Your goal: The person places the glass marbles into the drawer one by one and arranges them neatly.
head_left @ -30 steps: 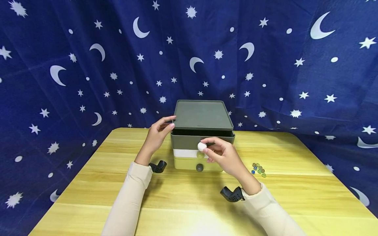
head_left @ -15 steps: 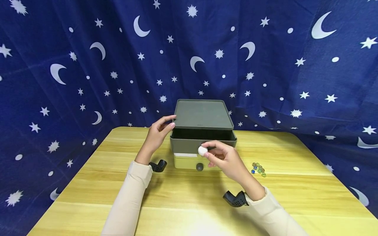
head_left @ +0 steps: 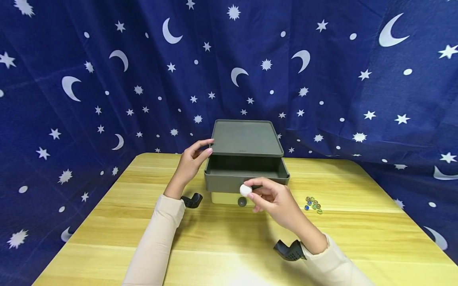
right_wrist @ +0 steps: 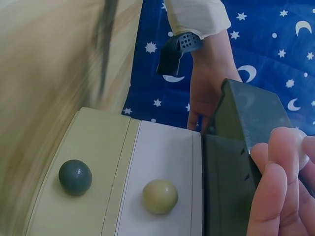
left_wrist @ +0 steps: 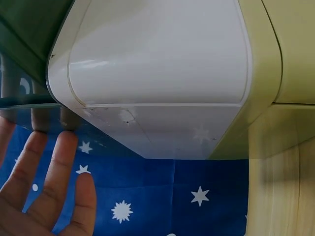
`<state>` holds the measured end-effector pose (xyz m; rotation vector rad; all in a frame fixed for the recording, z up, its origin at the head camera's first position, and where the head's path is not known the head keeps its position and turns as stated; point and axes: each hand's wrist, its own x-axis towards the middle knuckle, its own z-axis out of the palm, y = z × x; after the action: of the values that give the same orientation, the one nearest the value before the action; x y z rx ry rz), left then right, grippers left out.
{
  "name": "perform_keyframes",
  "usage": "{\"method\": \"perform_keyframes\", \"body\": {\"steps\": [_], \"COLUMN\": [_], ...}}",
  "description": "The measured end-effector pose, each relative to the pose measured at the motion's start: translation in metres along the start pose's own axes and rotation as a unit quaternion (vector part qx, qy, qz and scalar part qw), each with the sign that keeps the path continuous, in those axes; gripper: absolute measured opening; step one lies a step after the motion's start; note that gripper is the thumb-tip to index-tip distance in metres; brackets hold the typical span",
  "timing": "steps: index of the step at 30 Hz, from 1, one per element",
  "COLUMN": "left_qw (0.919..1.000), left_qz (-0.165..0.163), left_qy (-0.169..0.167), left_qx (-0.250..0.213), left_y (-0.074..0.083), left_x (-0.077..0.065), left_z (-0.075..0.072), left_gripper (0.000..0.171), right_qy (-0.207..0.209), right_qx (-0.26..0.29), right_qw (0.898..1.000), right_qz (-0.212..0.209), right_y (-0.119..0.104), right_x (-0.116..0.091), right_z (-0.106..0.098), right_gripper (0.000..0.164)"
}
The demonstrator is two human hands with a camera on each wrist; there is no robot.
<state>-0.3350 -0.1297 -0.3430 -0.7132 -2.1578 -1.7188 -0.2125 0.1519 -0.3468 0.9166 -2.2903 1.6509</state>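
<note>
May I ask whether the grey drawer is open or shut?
Open: the grey drawer juts out beneath the grey top, its inside showing, and the right hand pinches its white knob.

Left hand [head_left: 190,162] raised, fingers [left_wrist: 55,184] nearly straight; right hand [head_left: 275,198] in pinch, thumb [head_left: 260,201] opposite index finger [head_left: 264,182] (other fingers curled).

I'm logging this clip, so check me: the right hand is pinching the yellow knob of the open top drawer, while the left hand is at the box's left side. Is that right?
The colour is wrong. The right hand is pinching the white knob of the open top drawer, as the head view shows, while the left hand is at the left side of the box.
</note>
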Motion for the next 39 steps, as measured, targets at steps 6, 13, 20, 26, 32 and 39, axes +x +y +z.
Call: {"method": "perform_keyframes", "body": {"steps": [6,13,20,26,32,39], "left_qw": [1.0000,1.0000,1.0000,1.0000,0.9999,1.0000], "left_qz": [0.001,0.004,0.006,0.007,0.008,0.003], "left_qy": [-0.003,-0.004,-0.003,-0.003,0.002,0.001], "left_qx": [-0.003,0.000,0.002,0.005,0.006,0.005], "left_y": [0.000,0.000,-0.002,0.000,0.000,-0.002], "left_x": [0.001,0.000,0.001,0.000,0.000,0.001], "left_z": [0.000,0.000,0.000,0.001,0.001,0.000], "left_gripper": [0.039,0.039,0.039,0.040,0.039,0.039], "right_qy": [-0.004,-0.007,-0.007,-0.010,-0.017,-0.030], "right_qx": [0.000,0.005,0.003,0.002,-0.015,-0.020], "right_qw": [1.000,1.000,0.999,0.999,0.998,0.997], "right_qz": [-0.012,-0.024,-0.032,-0.041,-0.060,-0.066], "right_y": [-0.002,-0.007,-0.013,-0.018,-0.024,-0.029], "right_x": [-0.006,-0.014,-0.022,-0.028,-0.032,-0.035], "right_z": [0.001,0.003,0.006,0.007,0.007,0.008], "right_gripper": [0.023,0.024,0.024,0.025,0.026,0.024]}}
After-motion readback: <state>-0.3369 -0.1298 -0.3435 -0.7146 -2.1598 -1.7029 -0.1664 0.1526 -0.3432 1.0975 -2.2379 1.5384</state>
